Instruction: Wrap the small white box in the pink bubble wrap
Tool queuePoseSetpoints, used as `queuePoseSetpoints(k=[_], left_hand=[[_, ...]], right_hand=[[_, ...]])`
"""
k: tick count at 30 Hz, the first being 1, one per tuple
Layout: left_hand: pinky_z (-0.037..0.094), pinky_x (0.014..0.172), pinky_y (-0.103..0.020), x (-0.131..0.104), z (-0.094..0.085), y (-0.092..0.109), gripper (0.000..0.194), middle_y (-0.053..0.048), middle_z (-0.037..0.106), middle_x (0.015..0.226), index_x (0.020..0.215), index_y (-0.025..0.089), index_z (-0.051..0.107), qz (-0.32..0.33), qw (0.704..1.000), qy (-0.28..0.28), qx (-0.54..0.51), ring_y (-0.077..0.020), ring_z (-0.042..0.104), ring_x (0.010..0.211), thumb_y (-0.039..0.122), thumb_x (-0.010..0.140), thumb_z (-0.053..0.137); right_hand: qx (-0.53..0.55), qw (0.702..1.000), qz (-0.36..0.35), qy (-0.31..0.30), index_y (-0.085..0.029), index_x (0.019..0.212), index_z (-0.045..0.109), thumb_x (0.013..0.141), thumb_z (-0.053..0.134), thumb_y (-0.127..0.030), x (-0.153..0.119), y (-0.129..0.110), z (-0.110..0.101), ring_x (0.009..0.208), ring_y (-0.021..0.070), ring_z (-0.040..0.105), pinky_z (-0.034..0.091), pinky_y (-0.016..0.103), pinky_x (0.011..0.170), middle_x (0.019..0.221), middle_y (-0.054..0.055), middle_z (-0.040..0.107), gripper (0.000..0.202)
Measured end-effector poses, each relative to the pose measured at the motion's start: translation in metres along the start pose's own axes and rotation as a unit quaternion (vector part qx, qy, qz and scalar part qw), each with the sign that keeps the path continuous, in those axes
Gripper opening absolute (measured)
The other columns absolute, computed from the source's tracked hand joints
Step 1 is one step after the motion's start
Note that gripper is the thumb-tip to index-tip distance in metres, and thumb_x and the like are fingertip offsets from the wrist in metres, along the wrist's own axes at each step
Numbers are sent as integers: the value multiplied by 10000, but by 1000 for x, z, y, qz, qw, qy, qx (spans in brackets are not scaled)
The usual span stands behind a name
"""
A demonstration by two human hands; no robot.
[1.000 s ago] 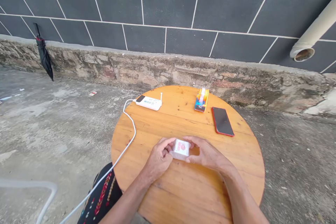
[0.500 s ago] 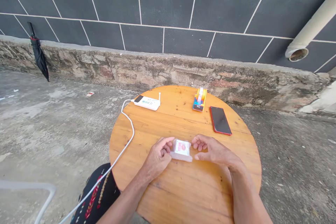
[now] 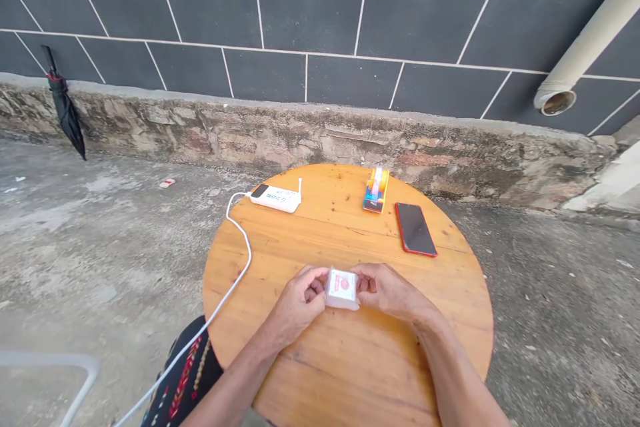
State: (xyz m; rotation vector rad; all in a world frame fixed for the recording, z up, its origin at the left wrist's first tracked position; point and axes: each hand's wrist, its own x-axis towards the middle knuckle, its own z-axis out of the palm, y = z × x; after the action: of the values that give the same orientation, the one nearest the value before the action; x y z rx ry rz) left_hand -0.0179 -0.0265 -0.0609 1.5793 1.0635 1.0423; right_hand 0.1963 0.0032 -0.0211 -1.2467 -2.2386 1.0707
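A small white box with a red print on top (image 3: 343, 285) lies in translucent plastic wrap near the middle of the round table. My left hand (image 3: 303, 295) pinches the wrap at the box's left end, thumb in front and fingers curled behind. At the opposite end, my right hand (image 3: 379, 285) is closed on the wrap, its fingertips pressed together against the side. The wrap's front fold shows below the box; the underside is hidden.
The wooden table (image 3: 360, 360) holds a white power strip (image 3: 276, 198) with a white cable (image 3: 245, 267), a tape dispenser (image 3: 376, 190) and a red-edged phone (image 3: 416, 229). A folded black umbrella (image 3: 67, 107) leans on the wall. A pipe (image 3: 575, 67) juts out at right.
My right hand has moved left and closed from an open pose onto the wrap's right end. My left hand keeps its grip. The whole view has shifted slightly.
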Motion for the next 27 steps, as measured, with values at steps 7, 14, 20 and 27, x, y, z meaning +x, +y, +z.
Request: queuePoseSetpoints(k=[7,14,20,27], left_hand=[[464,577,-192,2,3,-2,449,-49,574,963,1127,162,596,-5,1000,23,6,-103,538,712,70,708,462],[471,566,-195,0,5,-8,500,-38,552,950,1171,168,562,-16,997,78,-7,-103,550,700,90,682,489],[486,597,-210,0,3,-1,420,-65,548,1036,1109,167,612,25,999,27,2,-107,552,723,91,719,478],[464,555,-203,0,5,-4,446,-59,553,985,1112,157,602,4,999,47,-13,-115,556,716,78,693,470]], right_hand=[[70,997,-2,-37,-193,1059,601,727,587,-124,-3,8,-6,668,118,547,428,208,603,803,-19,641,339],[90,996,10,-11,-182,1018,613,752,582,-157,-4,16,-10,695,130,556,440,231,635,831,9,647,270],[54,999,3,3,-179,853,645,770,570,-179,1,5,-3,617,114,485,374,212,559,691,-26,582,111],[105,994,-3,-15,-176,950,607,786,574,-215,-2,5,-10,695,136,517,408,243,647,784,-1,598,171]])
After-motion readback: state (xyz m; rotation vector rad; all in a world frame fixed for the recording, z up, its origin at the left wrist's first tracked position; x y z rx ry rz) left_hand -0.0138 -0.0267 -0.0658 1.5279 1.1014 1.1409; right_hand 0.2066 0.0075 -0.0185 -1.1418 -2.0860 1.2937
